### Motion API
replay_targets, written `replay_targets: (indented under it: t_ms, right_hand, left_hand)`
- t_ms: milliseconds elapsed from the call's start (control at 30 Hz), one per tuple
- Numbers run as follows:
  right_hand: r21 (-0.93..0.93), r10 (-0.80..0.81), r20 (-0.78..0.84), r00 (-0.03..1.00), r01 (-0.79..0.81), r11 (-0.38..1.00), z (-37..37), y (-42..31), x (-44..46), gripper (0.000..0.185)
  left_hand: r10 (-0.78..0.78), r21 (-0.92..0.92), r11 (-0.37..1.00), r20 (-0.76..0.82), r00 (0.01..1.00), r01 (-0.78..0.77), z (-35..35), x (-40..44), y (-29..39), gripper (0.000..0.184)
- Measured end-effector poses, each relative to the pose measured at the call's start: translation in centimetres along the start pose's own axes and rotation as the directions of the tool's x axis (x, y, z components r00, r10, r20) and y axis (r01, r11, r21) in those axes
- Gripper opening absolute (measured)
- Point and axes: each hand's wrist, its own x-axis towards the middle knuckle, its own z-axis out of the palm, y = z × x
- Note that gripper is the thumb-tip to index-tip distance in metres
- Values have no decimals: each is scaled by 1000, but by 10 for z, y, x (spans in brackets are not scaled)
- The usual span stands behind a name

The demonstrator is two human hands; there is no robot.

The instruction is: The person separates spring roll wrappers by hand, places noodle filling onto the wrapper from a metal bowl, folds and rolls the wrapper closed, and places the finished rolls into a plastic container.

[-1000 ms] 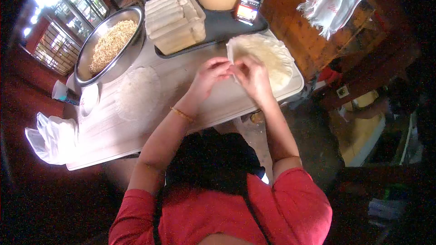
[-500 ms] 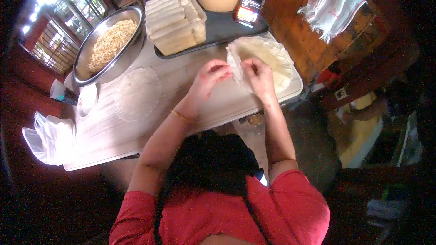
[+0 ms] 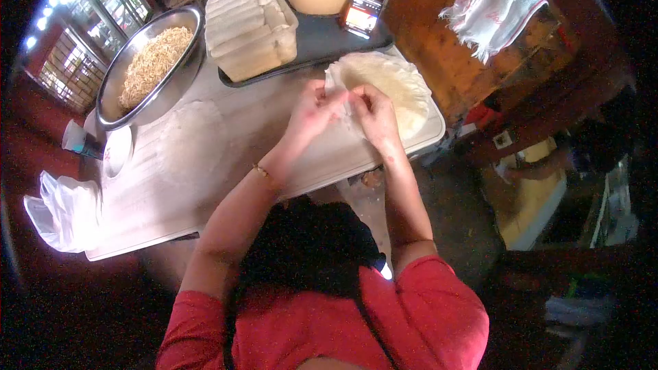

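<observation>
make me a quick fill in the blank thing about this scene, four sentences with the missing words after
The left hand and right hand are both at the ____ of the thin sheets.
The bracelet circles the ____ wrist.
The container of pale rolls stands ____ the dark tray.
In the picture, the towel lies to the ____ of the phone.

Missing words: edge; left; on; right

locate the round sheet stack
In the head view, the stack lies right of centre on the table, below the phone, the right hand near its left edge.
</observation>
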Motion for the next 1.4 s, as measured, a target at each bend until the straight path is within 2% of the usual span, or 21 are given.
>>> replay_targets:
  t_ms: [133,200,267,333,367,433,467,533,567,667,733,833,900,967,1000,1033,1067,1167,1267,1300,1400]
  right_hand:
    - [46,-20,-226,974,31,998,-1,19,6,13]
    - [395,123,-358,926,31,918,-9,31,13,10]
    - [627,328,-326,886,-57,777,-23,30,14,9]
    - [768,395,-242,886,-74,637,-30,17,13,9]
    - [767,395,-243,886,-74,637,-31,19,12,9]
    - [712,353,-222,909,-96,696,-33,26,12,10]
    - [712,354,-225,908,-95,696,-33,27,11,10]
    - [628,278,-243,929,-68,775,-30,26,11,11]
    - [604,263,-235,936,-71,794,-30,32,14,13]
    - [378,103,-340,935,36,925,-24,35,13,16]
    - [351,97,-323,941,24,936,-26,26,6,20]
    - [-3,-107,-329,938,113,994,-17,12,-7,69]
    - [-69,-72,-326,943,52,996,-13,10,-6,68]
    - [-94,-95,-365,926,65,993,-12,-6,0,65]
    - [-203,-123,-405,906,42,978,-17,-20,3,66]
    - [-272,-58,-389,919,-54,961,-27,-25,7,64]
    - [-326,-186,-406,895,48,944,-36,-8,16,58]
    - [-579,-298,-358,885,40,815,-69,-16,42,36]
    - [-743,-625,-268,733,256,619,-107,-30,73,25]
    - [-781,-525,-274,806,132,610,-115,-42,81,22]
    - [-838,-652,-232,722,191,511,-143,-74,107,23]
  left_hand:
    - [15,-24,1000,56,998,-14,-7,10,-23,54]
    - [55,-33,998,55,997,-53,-7,11,-30,54]
    - [98,-44,994,45,994,-96,-11,13,-32,53]
    - [70,381,920,57,996,-86,-14,14,-21,44]
    - [70,381,921,58,996,-87,-11,11,-18,44]
    - [642,765,495,-2,767,-412,4,-2,-5,39]
    - [642,764,495,0,767,-414,8,-8,1,39]
    - [725,802,-4,414,550,-598,16,-20,13,29]
    - [686,726,58,470,556,-685,25,-23,19,23]
    - [585,783,185,397,707,-593,36,-13,-4,24]
    - [594,786,184,389,704,-590,37,-10,-8,24]
    - [646,791,31,450,616,-611,33,-6,-14,31]
    - [571,791,40,483,663,-610,32,-7,-9,42]
    - [526,813,-157,549,649,-561,27,-10,-12,46]
    - [579,802,91,440,686,-591,31,-7,-20,47]
    - [594,824,117,389,704,-554,36,-4,-27,47]
    - [598,839,25,423,680,-543,37,-4,-32,46]
    - [576,827,174,355,736,-535,38,-13,-29,46]
    - [636,813,125,374,675,-569,39,-9,-29,46]
    - [619,817,124,380,687,-564,39,-7,-31,47]
    - [584,827,23,444,679,-561,37,-9,-26,48]
